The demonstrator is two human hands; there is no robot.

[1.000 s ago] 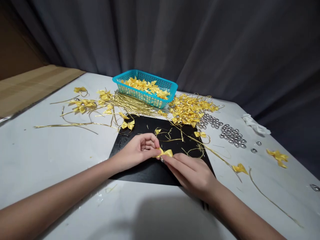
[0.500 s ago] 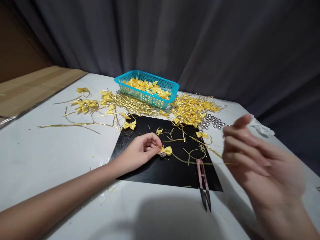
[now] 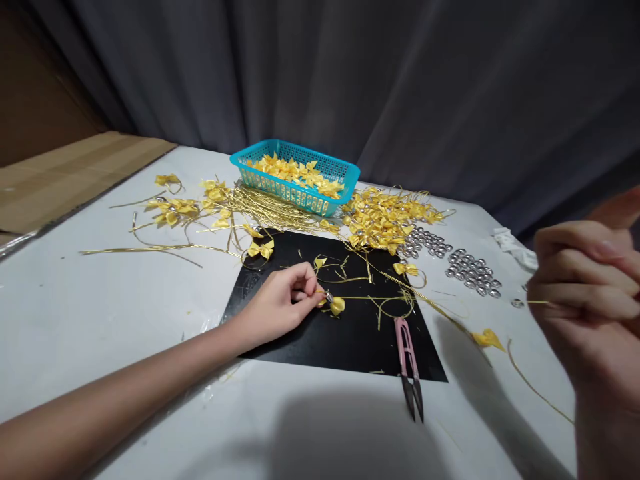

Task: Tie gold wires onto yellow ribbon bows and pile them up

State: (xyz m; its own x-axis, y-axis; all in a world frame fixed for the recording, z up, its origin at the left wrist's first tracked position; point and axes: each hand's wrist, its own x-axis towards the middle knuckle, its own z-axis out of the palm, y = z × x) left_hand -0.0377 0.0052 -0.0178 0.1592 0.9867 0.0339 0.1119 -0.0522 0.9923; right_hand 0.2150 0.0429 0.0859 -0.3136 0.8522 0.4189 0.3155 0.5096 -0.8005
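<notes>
Left fingers [image 3: 303, 272] pinch a partly hidden yellow bow [image 3: 338, 306]; right fingers [image 3: 575, 267], cropped, grip gold cord [image 3: 357, 297].

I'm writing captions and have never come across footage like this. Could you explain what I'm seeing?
There is no machine here: these are a person's bare hands, seen from one camera worn on the head, looking forward and down.

The left hand pinches a yellow bow with a silver piece on it, over a black mat. The right hand is raised at the right edge, fingers curled; a thin gold cord runs from the bow to it.

Pink-handled snips lie partly on the mat, their tips beyond its near edge. Further back on the white table are a turquoise basket of bows, loose gold cords, a heap of bows and clusters of shiny silver pieces.
</notes>
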